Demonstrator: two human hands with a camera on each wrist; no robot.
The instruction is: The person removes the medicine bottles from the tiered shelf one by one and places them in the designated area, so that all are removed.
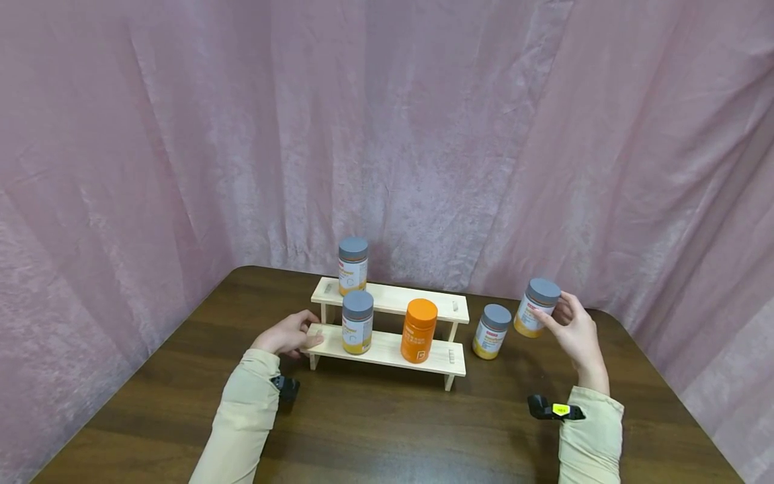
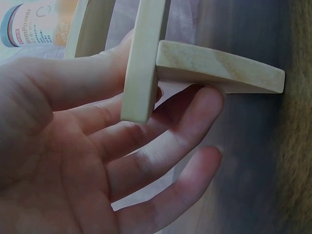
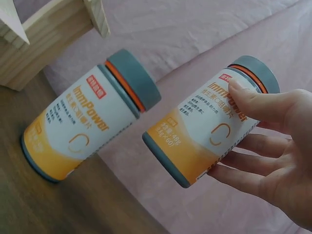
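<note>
My right hand (image 1: 576, 336) holds a supplement bottle (image 3: 209, 126) with a grey lid and a white-and-yellow label, thumb on its front and fingers behind. In the right wrist view it is tilted and off the table. A matching bottle (image 1: 491, 332) stands on the table just left of it. My left hand (image 1: 289, 334) grips the left end of the lower board of a two-step wooden rack (image 1: 381, 344), thumb on top and fingers beneath. On that board stand a grey-lidded bottle (image 1: 357, 323) and an orange bottle (image 1: 418, 331). Another grey-lidded bottle (image 1: 353, 267) stands on the upper board's left end.
The brown wooden table (image 1: 393, 430) extends around the rack. Behind it hangs a pink curtain (image 1: 393, 134), close to the table's back edge. The upper board (image 1: 417, 300) sits higher and farther back than the lower one.
</note>
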